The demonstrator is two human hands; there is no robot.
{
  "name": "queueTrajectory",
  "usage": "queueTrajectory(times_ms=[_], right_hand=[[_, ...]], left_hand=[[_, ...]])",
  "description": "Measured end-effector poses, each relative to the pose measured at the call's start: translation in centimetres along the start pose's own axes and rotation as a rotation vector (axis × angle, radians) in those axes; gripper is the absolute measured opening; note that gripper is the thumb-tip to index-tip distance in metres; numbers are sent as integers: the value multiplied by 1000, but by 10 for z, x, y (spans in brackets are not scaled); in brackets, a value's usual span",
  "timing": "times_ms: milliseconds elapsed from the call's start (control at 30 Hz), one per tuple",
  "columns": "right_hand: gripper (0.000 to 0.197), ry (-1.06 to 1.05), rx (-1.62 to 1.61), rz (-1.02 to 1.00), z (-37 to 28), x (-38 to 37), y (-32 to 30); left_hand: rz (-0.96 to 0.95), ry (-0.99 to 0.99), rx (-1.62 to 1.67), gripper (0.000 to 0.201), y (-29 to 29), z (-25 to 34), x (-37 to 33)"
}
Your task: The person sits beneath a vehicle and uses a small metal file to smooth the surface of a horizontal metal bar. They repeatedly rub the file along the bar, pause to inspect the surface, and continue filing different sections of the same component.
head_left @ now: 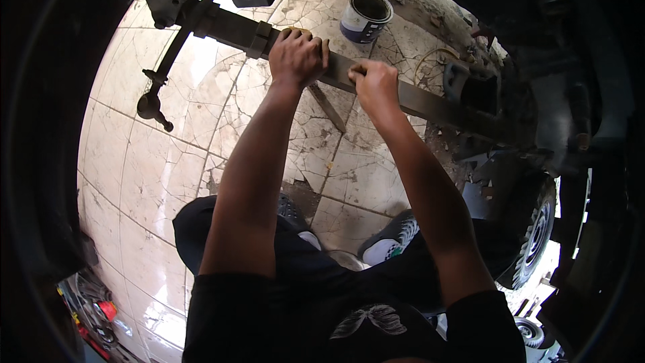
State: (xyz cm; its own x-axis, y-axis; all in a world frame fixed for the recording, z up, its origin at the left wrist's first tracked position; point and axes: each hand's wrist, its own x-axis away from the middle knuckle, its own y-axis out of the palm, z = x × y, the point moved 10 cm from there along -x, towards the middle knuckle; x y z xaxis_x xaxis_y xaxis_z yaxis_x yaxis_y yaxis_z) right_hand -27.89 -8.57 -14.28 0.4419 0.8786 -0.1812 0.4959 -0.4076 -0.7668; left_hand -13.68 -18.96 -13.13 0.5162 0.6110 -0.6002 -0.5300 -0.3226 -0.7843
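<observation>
A long square metal beam (430, 104), dark and worn, runs slantwise across the view in front of me. My left hand (299, 59) bends over its upper edge, fingers curled around the beam. Something yellow (295, 29) peeks out just past those knuckles; most of it is hidden. Under the left wrist shows a narrow flat strip (327, 109), slanting down over the floor tiles; whether it touches the hand I cannot tell. To the right, my right hand (376, 85) is closed with thumb and fingers pinched at the beam's near face. What it pinches is hidden.
An open paint can (366, 17) stands on the cracked tile floor (144, 168) beyond the beam. A rod with a ball-shaped end (150, 104) hangs at the left. Dark vehicle parts crowd the right, with a tire (537, 232) below. Tools (97, 312) lie at lower left.
</observation>
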Motion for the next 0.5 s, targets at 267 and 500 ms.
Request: queueTrajectory(times_ms=[267, 500], right_hand=[[11, -23, 71, 17, 8, -20, 1], [12, -57, 29, -47, 3, 18, 5]], left_hand=[[-4, 8, 14, 27, 3, 5, -5], [-32, -25, -1, 25, 7, -4, 2]])
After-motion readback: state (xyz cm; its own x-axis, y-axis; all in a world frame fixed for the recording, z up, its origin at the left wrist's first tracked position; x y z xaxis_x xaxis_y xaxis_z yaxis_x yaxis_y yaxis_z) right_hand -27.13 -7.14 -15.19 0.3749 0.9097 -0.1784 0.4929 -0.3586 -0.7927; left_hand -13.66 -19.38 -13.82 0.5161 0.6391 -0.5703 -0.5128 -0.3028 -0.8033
